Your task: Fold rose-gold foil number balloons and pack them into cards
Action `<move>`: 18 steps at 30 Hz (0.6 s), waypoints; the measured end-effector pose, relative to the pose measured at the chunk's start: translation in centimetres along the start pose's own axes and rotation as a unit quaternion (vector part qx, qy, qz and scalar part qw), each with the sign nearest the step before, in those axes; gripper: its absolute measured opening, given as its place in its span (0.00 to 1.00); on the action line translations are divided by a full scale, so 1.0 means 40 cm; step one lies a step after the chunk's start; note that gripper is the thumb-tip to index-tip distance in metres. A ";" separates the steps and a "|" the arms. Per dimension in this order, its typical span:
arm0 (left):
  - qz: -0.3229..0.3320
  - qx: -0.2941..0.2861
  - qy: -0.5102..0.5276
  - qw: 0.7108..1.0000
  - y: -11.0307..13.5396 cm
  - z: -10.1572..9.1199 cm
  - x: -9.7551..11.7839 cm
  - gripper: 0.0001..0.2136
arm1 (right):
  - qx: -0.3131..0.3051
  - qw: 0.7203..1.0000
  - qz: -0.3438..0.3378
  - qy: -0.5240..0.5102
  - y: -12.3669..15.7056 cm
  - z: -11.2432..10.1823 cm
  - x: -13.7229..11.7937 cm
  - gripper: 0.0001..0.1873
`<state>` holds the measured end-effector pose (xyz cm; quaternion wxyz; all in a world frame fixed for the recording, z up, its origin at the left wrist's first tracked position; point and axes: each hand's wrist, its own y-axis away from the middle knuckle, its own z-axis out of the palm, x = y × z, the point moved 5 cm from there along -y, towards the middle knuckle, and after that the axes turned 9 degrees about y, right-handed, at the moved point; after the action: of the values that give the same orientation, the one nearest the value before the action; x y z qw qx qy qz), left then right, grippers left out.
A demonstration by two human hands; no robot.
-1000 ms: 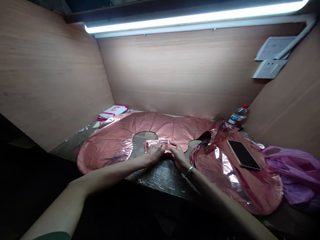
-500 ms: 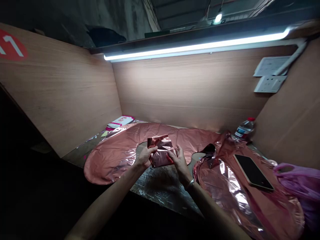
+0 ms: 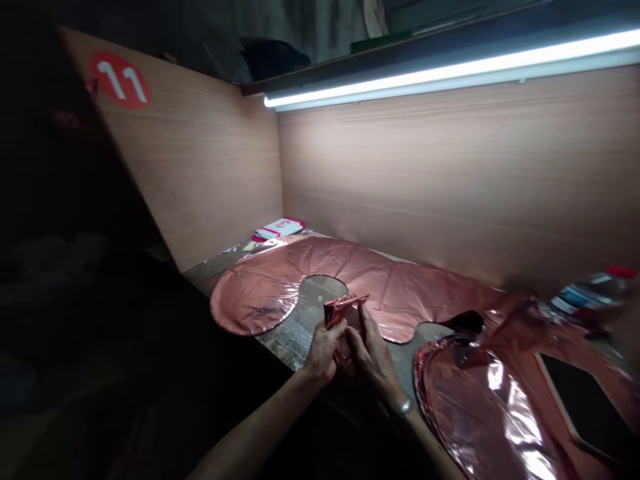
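Observation:
Between my hands is a folded rose-gold foil sheet (image 3: 345,310), likely of the same foil as the flat balloon on the table. My left hand (image 3: 323,350) grips its left side, thumb on top. On the other side my right hand (image 3: 373,350) has its fingers closed against the foil; a bracelet circles that wrist. Behind them a large flat rose-gold foil balloon (image 3: 380,273) with curved edges lies spread over the table. To the right sits a stack of similar flat foil balloons (image 3: 465,400).
A phone (image 3: 590,407) lies on the foil at the right. Behind it a red-capped plastic bottle (image 3: 593,293) stands near the back panel. White and pink cards (image 3: 280,229) are stacked at the back left corner. Wooden panels (image 3: 215,167) enclose the table under a tube light (image 3: 450,69).
The view has turned left. The foil packet, earlier spread flat and facing me, is now folded narrower and tilted edge-on, with both hands closer together around it.

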<state>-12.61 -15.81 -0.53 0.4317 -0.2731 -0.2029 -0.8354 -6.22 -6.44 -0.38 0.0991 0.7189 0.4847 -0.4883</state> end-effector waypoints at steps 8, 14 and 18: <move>-0.027 -0.012 0.055 0.998 0.042 -0.026 0.002 0.26 | -0.087 0.934 0.187 -0.290 0.007 0.003 -0.008 0.31; -0.028 0.055 0.001 0.998 0.038 -0.071 -0.017 0.26 | -0.143 0.864 0.285 -0.390 0.028 0.001 0.001 0.28; -0.042 -0.013 -0.075 0.996 0.039 -0.076 0.007 0.22 | -0.152 0.859 0.293 -0.390 0.035 0.015 0.012 0.30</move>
<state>-12.30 -18.59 -2.54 0.3760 -0.3315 -0.2348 -0.8328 -5.44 -7.25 -1.54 0.5269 0.5539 0.2421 -0.5975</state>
